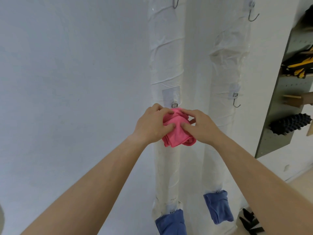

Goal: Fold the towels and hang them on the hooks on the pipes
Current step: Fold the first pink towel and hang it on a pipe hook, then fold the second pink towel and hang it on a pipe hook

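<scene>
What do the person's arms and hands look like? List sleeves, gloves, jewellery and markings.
The left hand and right hand are bare: no gloves, and no rings that show. The left forearm and right forearm are bare too, with no sleeve in view down to the picture's lower edge. No watch, band or marking shows on either wrist.

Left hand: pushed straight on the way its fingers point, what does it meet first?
The pink towel that the left hand grips; behind it, probably the wrapped pipe just below the hook. Depth unclear.
</scene>
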`<state>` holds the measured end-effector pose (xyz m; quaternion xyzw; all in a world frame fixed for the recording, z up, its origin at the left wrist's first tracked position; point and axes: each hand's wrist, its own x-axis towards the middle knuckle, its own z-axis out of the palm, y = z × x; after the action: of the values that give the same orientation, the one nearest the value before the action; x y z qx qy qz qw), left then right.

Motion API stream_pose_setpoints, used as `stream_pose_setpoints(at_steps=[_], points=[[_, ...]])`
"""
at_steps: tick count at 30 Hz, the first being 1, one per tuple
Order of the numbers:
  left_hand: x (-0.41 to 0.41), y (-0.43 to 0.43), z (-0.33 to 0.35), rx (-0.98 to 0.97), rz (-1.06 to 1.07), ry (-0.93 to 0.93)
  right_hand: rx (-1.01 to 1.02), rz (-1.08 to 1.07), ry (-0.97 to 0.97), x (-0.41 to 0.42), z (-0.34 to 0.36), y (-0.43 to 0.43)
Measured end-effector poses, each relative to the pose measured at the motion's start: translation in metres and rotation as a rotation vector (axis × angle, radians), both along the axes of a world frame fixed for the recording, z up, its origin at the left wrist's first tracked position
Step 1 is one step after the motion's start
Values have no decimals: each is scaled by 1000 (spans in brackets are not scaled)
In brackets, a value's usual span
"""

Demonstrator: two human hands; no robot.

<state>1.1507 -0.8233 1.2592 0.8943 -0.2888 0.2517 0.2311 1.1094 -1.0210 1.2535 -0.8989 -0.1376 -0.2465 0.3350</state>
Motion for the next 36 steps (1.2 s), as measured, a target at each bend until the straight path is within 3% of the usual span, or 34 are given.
stream_pose_setpoints(at_steps=[14,23,28,36], points=[[-19,0,7,-9,29,40,-96,-183,45,-12,7,-3],[-43,41,4,12,193,132,-408,-306,-14,-39,13,29],[-82,86,-12,126,313,185,-557,-350,-73,-67,5,75],[-180,206,-79,286,451,252,-703,-214,62,-137,-60,217]])
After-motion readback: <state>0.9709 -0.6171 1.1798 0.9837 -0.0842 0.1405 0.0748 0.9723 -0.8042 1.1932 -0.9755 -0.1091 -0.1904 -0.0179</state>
